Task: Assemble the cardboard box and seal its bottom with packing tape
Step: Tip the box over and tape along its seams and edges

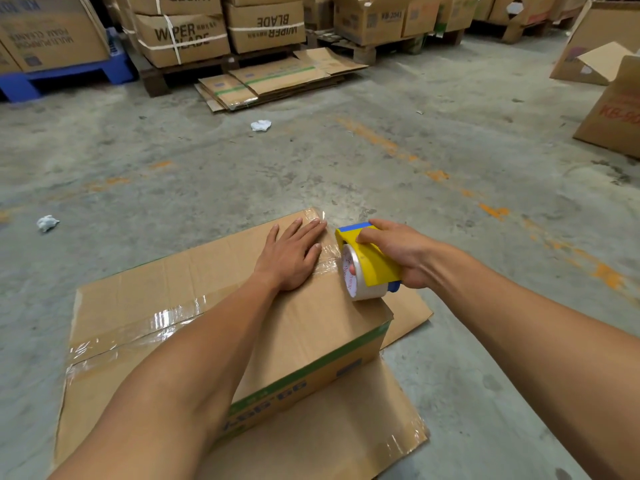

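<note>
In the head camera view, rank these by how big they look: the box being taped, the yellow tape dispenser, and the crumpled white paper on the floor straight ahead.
1. Cardboard box, largest by far.
2. Yellow tape dispenser.
3. Crumpled white paper, smallest, though it lies farther from the camera, so its true size is unsure.

Both bare forearms are stretched forward. The left hand (291, 256) is laid flat, palm down, fingers spread. Just beside it, the right hand (398, 252) is curled tightly around a tape dispenser (369, 261).
</note>
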Demonstrator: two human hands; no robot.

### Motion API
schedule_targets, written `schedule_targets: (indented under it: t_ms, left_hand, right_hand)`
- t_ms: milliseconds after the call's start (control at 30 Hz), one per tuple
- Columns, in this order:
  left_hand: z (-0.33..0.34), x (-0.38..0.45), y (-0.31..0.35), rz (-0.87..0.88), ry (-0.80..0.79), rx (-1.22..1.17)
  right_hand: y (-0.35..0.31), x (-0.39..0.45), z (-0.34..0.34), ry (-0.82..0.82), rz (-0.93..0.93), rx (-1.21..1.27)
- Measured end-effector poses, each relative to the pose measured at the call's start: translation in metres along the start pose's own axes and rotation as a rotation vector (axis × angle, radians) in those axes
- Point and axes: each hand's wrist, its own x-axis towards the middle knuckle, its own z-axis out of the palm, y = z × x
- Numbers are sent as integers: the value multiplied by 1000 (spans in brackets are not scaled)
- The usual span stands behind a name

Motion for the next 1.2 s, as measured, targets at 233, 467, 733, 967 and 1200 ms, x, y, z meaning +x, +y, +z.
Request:
schedule_targets:
  t_ms: [233,467,733,967,1200]
  left_hand:
    - [-1,4,0,-13,-18,20]
    - [-10,17,5,-58,-128,1]
    - [4,8,10,-57,-67,86]
    - [3,8,9,-84,-82,45]
    - [-1,9,12,-98,-89,49]
  right_hand:
    - [-16,-10,8,6,-27,-253]
    - [-11,2,3,-42,67,1]
    - [-6,17,6,-52,66,-107]
    - [-4,16,7,-70,71,-102]
    - [16,-21,-10,-131,92,-83]
